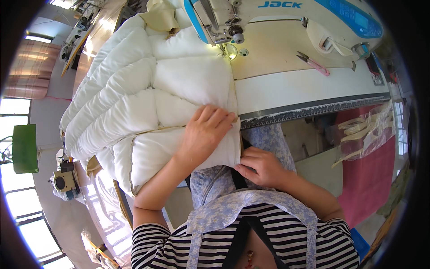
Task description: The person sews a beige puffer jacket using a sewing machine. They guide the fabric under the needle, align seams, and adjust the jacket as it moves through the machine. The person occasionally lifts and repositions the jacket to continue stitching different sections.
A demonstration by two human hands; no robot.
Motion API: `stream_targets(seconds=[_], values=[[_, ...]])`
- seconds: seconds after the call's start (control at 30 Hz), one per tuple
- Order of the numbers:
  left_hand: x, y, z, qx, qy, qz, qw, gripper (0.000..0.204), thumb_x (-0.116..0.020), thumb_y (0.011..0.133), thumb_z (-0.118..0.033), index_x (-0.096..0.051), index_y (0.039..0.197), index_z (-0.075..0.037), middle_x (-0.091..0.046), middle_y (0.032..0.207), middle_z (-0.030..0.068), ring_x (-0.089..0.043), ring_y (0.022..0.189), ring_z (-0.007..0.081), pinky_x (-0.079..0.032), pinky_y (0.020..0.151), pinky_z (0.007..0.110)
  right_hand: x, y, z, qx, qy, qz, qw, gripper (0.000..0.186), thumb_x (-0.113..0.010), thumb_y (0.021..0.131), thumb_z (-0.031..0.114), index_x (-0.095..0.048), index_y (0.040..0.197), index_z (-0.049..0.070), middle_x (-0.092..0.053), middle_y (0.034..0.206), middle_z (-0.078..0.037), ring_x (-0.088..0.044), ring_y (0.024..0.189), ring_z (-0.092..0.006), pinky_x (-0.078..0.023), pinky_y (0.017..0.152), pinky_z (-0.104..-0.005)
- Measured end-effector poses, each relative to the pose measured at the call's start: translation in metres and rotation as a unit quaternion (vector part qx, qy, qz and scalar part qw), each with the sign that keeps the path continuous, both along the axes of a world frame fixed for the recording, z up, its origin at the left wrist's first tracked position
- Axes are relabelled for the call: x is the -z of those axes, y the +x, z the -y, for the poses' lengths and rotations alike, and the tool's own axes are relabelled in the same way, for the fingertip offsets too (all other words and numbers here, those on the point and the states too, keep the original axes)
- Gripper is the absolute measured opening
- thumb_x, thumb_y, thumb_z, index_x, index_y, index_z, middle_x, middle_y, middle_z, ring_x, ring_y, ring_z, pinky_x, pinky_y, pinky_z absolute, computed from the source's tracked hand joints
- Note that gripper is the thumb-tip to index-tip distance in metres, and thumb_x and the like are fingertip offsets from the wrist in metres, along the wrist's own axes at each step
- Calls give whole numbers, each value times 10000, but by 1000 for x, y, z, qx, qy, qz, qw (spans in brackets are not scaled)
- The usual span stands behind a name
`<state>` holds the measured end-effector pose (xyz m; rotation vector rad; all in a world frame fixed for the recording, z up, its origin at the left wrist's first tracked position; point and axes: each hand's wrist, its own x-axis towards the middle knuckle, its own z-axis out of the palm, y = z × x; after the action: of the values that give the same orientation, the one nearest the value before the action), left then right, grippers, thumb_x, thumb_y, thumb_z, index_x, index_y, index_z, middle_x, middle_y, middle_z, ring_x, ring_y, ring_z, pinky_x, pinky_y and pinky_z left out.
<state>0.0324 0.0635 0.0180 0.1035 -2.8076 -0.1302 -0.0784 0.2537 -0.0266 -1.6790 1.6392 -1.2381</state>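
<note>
The white quilted padding (148, 94) lies across the left portion of the sewing table (304, 87), overhanging its near edge and left end. The left hand (204, 132) rests flat and fully open on the padding's near right corner, pressing it at the table's near edge. The right hand (260, 166) is below that edge, fingers curled, pinching the padding's lower right corner. The sewing machine (251, 18) stands along the far edge; pink snips (313, 63) lie beside it.

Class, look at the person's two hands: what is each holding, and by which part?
Right hand pinches the white quilted padding at its near corner; left hand presses flat on top.
</note>
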Motion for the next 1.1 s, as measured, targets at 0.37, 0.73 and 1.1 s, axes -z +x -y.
stream_targets(seconds=[0.37,0.73,1.1], values=[[15,-2,5,41,-56,-34,997,303,-653,724,-85,-689,1017,-20,-590,935,62,-619,899,232,-556,729,330,-24,-37,204,-185,1,-101,978,480,-531,997,338,-576,1341,8,-540,1426,-191,-482,1340,-325,-353,1136,-431],[-27,-11,13,-57,101,-107,988,202,-633,832,130,-624,998,15,-725,1106,140,-700,888,279,-572,735,343,-9,-61,40,7,-101,-194,976,282,-647,802,40,-697,1078,66,-644,1185,-75,-529,1286,-250,-341,1164,-473],[-39,-29,23,30,71,-7,997,163,-653,867,61,-602,1008,-3,-718,1086,73,-645,1099,324,-520,1001,470,3,-37,39,-104,-188,-124,969,135,-708,772,166,-696,888,98,-677,902,0,-656,838,-185,-549,736,-303]])
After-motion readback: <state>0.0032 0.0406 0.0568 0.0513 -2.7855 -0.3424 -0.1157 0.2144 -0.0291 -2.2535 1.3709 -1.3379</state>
